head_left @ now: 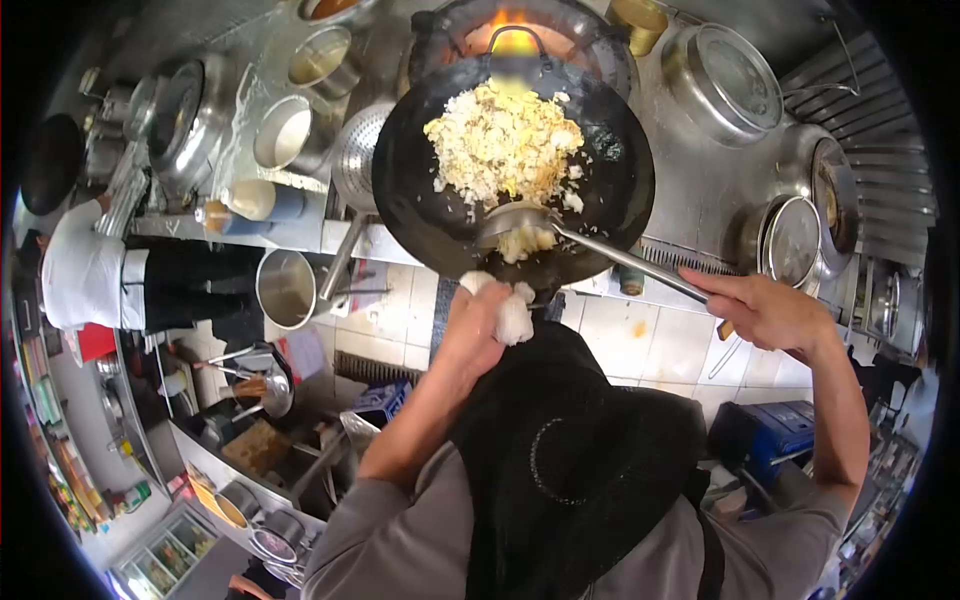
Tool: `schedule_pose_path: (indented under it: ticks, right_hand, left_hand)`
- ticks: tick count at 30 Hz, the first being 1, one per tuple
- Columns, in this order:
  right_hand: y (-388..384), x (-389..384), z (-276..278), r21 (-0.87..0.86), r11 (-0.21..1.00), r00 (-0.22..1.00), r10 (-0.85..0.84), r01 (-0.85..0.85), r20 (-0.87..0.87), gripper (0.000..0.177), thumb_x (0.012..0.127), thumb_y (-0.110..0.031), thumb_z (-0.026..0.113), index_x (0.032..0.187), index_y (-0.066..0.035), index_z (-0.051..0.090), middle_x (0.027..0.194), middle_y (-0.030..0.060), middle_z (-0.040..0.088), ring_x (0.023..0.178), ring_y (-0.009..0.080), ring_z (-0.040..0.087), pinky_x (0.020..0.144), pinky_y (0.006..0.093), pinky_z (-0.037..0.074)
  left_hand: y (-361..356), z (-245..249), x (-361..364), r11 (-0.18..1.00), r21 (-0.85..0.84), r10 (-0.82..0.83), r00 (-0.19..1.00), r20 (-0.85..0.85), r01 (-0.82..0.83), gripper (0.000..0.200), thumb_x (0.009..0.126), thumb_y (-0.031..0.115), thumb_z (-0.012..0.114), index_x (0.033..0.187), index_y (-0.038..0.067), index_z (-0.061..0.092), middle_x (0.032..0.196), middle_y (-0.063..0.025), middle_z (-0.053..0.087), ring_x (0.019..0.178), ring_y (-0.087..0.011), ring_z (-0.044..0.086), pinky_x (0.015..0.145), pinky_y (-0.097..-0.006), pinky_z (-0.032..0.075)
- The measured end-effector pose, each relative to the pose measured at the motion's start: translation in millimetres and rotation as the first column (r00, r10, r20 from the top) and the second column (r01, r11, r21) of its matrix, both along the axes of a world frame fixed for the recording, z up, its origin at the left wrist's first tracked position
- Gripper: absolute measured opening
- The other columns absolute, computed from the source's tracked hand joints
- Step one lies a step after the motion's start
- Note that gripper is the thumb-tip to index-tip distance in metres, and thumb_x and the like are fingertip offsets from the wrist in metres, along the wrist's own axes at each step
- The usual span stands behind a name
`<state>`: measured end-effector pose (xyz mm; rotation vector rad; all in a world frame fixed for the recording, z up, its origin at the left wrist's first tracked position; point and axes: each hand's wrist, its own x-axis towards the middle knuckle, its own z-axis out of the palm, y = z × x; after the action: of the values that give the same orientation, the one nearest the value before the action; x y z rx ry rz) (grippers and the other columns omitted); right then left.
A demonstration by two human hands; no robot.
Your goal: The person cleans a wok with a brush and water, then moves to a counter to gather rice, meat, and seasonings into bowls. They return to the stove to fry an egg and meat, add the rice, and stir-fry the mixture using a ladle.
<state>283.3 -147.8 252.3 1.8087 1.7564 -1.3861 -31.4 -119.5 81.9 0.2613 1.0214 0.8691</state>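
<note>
A large black wok (410,205) is tilted over the stove, and fried rice with egg (505,140) lies in its upper middle. My left hand (478,325) is closed on a white cloth (512,312) at the wok's near edge. The fingers of my right hand (755,308) are wrapped round the long handle of a metal ladle (640,265). The ladle's bowl rests inside the wok, beside a small clump of rice (525,242) below the main heap. Orange flame (508,20) shows behind the wok's far loop handle.
A perforated strainer (362,158) lies left of the wok, near metal pots (285,135) and squeeze bottles (250,200). Lidded pots (735,78) stand at right. A person in a white shirt (85,268) is at far left. Below are blue crates (780,435).
</note>
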Motion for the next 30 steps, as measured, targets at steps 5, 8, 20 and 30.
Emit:
schedule_pose_path:
  ticks: [5,8,20,30]
  right_hand:
    - [30.2,-23.9,-79.2,0.462,0.882,0.983,0.012,-0.096,0.181,0.047,0.101,-0.028,0.048,0.147,-0.029,0.038,0.087,0.0236,0.063,0.071,0.0436,0.061,0.071,0.0464,0.049]
    - [48.6,-38.3,-160.9,0.577,0.814,0.96,-0.211,0.069,0.183,0.047,0.101,-0.033,0.044,0.148,-0.03,0.036,0.073,0.0272,0.062,0.069,0.0466,0.061,0.064,0.0533,0.047]
    - [113.4,-71.9,-62.9,-0.37,0.636,-0.181,-0.344,0.677,-0.921,0.044,0.09,-0.031,0.058,0.12,0.002,0.055,0.103,0.0253,0.059,0.086,0.0273,0.061,0.087,0.0359,0.049]
    - [262.7,-101.5,27.4,0.243,-0.09,0.254,0.142,0.966,-0.957,0.044,0.092,-0.042,0.067,0.067,-0.011,0.047,0.052,-0.0003,0.045,0.044,0.0105,0.039,0.044,0.0271,0.031]
  left_hand:
    - [80.8,-2.8,32.2,0.997,0.072,0.018,1.0,0.014,-0.019,0.012,0.092,0.009,0.053,0.099,-0.001,0.053,0.086,-0.0098,0.06,0.071,-0.0204,0.06,0.057,-0.0363,0.049]
    - [36.0,-94.1,41.3,0.974,0.223,0.066,0.993,-0.099,-0.043,0.018,0.091,0.007,0.055,0.108,0.003,0.052,0.094,-0.0084,0.06,0.078,-0.0194,0.061,0.064,-0.0342,0.053]
    - [144.3,-119.7,52.5,0.951,0.309,0.053,0.996,-0.07,-0.029,0.013,0.088,0.003,0.049,0.1,0.001,0.051,0.087,-0.0106,0.061,0.072,-0.0216,0.062,0.058,-0.0364,0.053]
    - [165.0,-116.0,50.6,0.992,0.12,-0.046,0.998,0.03,0.042,0.021,0.083,-0.002,0.058,0.103,-0.001,0.056,0.095,-0.0109,0.064,0.081,-0.022,0.065,0.068,-0.0361,0.056]
